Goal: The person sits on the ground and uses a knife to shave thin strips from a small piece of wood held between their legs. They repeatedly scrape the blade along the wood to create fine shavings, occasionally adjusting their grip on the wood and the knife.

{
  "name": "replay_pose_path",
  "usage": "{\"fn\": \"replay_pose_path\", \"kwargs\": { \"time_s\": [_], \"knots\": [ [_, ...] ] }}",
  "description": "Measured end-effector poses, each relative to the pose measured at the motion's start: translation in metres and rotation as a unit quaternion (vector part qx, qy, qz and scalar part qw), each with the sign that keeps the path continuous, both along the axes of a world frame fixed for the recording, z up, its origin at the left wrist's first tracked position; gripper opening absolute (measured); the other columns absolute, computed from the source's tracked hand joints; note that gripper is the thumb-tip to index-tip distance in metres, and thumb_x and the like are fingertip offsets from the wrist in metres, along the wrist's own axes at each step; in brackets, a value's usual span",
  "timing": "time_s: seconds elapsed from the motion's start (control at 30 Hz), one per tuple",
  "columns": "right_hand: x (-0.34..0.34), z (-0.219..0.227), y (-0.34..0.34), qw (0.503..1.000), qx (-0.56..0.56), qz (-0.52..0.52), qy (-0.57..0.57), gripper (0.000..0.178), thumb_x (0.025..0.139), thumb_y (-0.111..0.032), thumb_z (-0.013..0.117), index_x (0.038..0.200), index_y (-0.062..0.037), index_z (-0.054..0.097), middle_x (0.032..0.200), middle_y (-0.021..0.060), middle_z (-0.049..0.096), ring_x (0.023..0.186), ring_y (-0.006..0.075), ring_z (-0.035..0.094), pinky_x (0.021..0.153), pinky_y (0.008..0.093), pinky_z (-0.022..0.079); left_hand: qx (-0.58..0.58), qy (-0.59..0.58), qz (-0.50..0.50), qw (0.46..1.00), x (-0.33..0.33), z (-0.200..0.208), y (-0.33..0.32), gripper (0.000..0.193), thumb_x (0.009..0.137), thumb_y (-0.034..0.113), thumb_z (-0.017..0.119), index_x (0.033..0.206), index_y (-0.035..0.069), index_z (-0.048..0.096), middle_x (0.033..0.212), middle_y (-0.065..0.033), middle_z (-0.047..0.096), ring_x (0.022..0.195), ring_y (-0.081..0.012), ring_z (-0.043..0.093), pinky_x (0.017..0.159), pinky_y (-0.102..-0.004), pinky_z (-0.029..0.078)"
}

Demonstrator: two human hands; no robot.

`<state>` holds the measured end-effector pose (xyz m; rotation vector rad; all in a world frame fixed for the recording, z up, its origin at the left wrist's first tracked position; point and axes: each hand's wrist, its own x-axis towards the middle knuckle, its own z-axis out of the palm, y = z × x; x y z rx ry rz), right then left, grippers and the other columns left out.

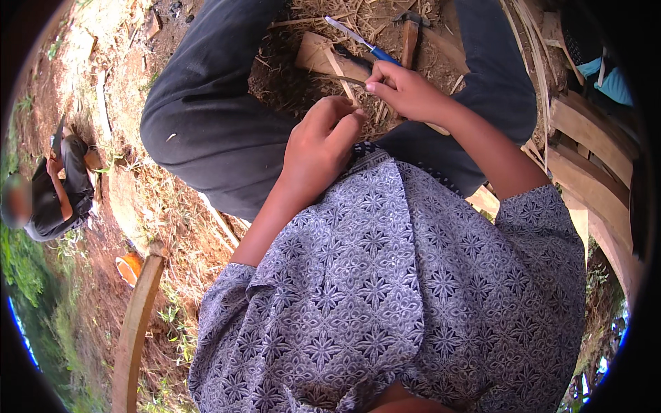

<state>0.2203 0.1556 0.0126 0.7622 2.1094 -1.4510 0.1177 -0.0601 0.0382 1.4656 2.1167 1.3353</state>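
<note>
My right hand (406, 88) is closed, thumb and fingers pinching a thin dark blade-like piece (339, 77); I cannot tell whether it is a knife. That piece crosses a pale narrow wood strip (336, 65). The strip's lower end runs into the closed fingers of my left hand (325, 134), close to my waist. Just past my right fingers lies a knife (351, 32) with a pale blade and a blue handle. Below my right wrist, a pale end of something wooden (437, 129) shows; what it belongs to is hidden.
Between my legs are a wood block (313, 55), a hammer-like tool (411, 41) with a wooden handle, and scattered shavings. Curved planks (589, 168) stand at the right. A wooden post (138, 330) and an orange container (129, 268) are at left, where another person (62, 179) sits.
</note>
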Motion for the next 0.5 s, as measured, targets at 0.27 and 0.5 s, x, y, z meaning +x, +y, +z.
{"fn": "replay_pose_path", "kwargs": {
  "time_s": [0.27,0.5],
  "knots": [
    [-0.005,-0.023,-0.005,0.994,0.043,0.012,0.096,0.023,0.105,-0.03,0.062,0.105,-0.0071,0.059,0.069,-0.0043,0.052,0.062,0.0045,0.043,0.055,0.0283,0.035,-0.01,0.002,0.035,0.999,-0.009,0.006,-0.002,0.026,0.078,-0.012,0.073,0.098,0.003,0.068,0.1,-0.015,0.068,0.089,-0.0302,0.071,0.072,-0.0371,0.058],
    [-0.002,-0.087,0.02,0.992,0.116,0.007,-0.042,0.023,0.099,-0.032,0.067,0.106,-0.0107,0.066,0.089,0.0103,0.07,0.082,0.0239,0.069,0.07,0.0398,0.051,-0.011,0.011,0.032,0.999,-0.02,0.01,0.007,0.024,0.08,-0.013,0.071,0.098,0.002,0.068,0.098,-0.0144,0.068,0.09,-0.0291,0.071,0.072,-0.0371,0.058]
  ]
}}
